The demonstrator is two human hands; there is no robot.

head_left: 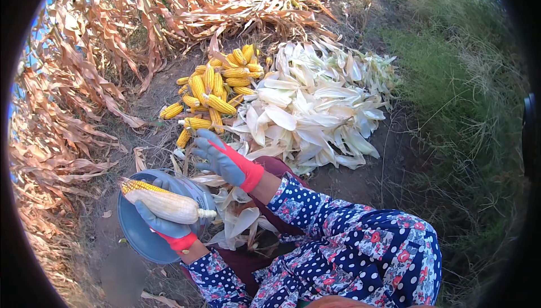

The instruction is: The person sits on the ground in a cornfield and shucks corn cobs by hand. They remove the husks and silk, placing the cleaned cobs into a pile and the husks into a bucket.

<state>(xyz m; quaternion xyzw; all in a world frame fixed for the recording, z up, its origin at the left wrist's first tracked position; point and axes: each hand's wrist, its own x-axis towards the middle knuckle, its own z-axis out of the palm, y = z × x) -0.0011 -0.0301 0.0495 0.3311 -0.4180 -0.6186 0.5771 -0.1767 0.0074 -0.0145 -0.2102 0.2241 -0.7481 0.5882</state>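
Observation:
My left hand [163, 218], in a grey and red glove, is closed around an ear of corn [169, 204]. Pale husk still wraps most of this ear, while yellow kernels show along its upper edge and tip. It lies over a grey-blue bucket [131, 235]. Raised to the right of the bucket, my right hand [222, 158] wears a matching glove. Its fingers are stretched out and apart, with nothing in them. Beyond it, a pile of husked yellow corn ears [214, 88] rests on the ground.
A broad heap of pale stripped husks [315, 99] lies right of the corn pile. Loose husks [242, 220] are scattered by my legs. Dry corn stalks [73, 82] stand along the left and back. Green grass [462, 82] grows on the right.

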